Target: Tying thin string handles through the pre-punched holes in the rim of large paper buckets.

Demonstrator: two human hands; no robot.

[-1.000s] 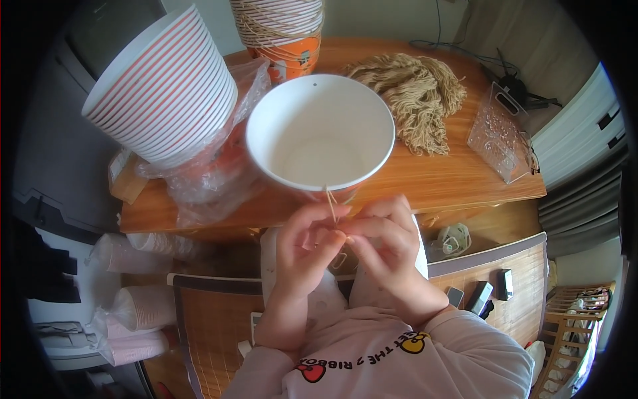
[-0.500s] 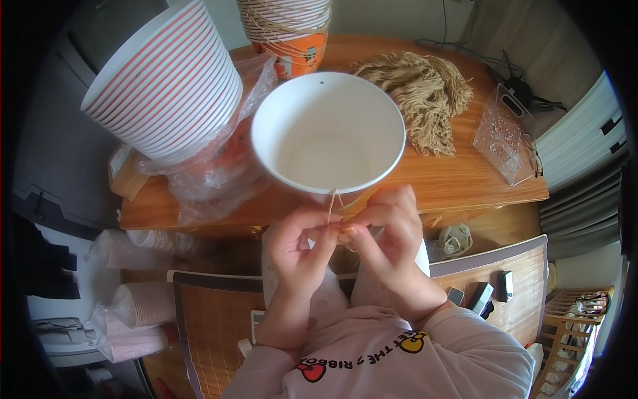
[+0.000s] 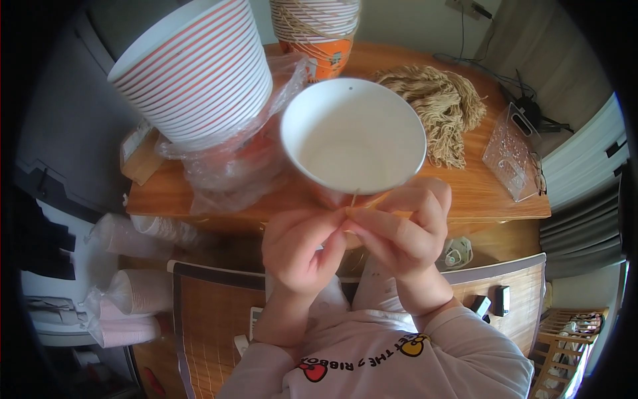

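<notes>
Right hand [image 3: 411, 229] nearer | bucket [image 3: 352, 133] just beyond it (string [image 3: 355, 197] between)

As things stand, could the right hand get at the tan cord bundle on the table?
Probably yes: the tan cord bundle seems reachable over the tabletop right of the white bucket, though the right hand pinches a thin cord by the bucket's near rim and might have to let go first.
</notes>
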